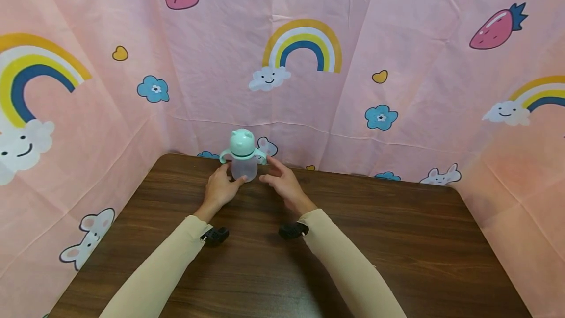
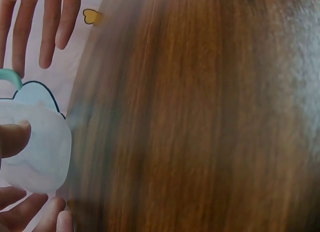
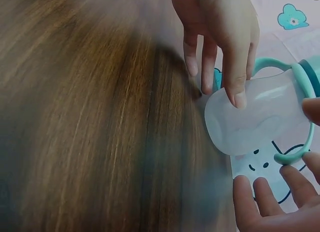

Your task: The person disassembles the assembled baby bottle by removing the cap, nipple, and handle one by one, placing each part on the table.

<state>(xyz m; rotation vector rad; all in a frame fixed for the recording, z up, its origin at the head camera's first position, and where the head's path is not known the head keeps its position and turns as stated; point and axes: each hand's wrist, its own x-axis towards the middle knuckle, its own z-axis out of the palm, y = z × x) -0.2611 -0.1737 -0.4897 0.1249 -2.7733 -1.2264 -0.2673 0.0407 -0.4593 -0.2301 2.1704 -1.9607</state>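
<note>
A sippy cup (image 1: 244, 168) with a clear, frosted body, mint-green lid and two side handles is upright near the table's back edge. My left hand (image 1: 219, 188) holds the body from the left. Its thumb (image 2: 14, 138) lies across the front in the left wrist view, and its fingers reach round the other side. On the right, my right hand (image 1: 284, 183) has its fingers spread beside the green handle (image 3: 294, 154). One of its fingertips is at that handle; whether it touches is unclear. Whether the cup's base touches the table cannot be told.
The dark wooden table (image 1: 375, 249) extends in front and to the right. Pink cloth (image 1: 220, 63) printed with rainbows, strawberries and clouds hangs behind and at both sides. Black straps with camera mounts (image 1: 215, 235) sit at both wrists.
</note>
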